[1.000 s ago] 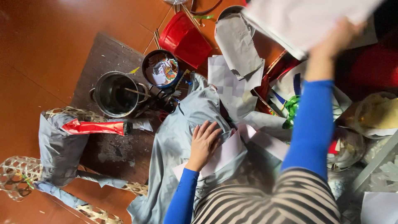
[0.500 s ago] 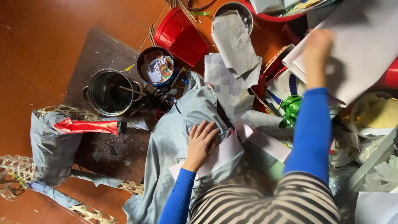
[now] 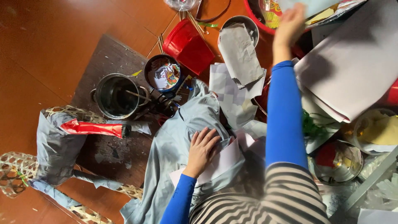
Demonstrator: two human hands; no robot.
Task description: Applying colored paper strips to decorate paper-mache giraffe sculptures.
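Fingers [image 3: 209, 139] of the left hand [image 3: 202, 150] lie spread and flat, grasping nothing, pressing a white paper sheet [image 3: 226, 159] onto the grey cloth [image 3: 174, 145]; the cloth's long axis runs away up-right. Right hand [image 3: 289, 24], raised far beyond, pinches a pale sheet [image 3: 311, 5] over the paper stack [image 3: 348, 70].

Single head-worn view only; scene seen from above, aimed steeply down past striped torso at cluttered floor [image 3: 49, 49]; held close, both blue-sleeved arms kept in frame.

Left hand [image 3: 202, 149] flat on grey cloth [image 3: 174, 153]
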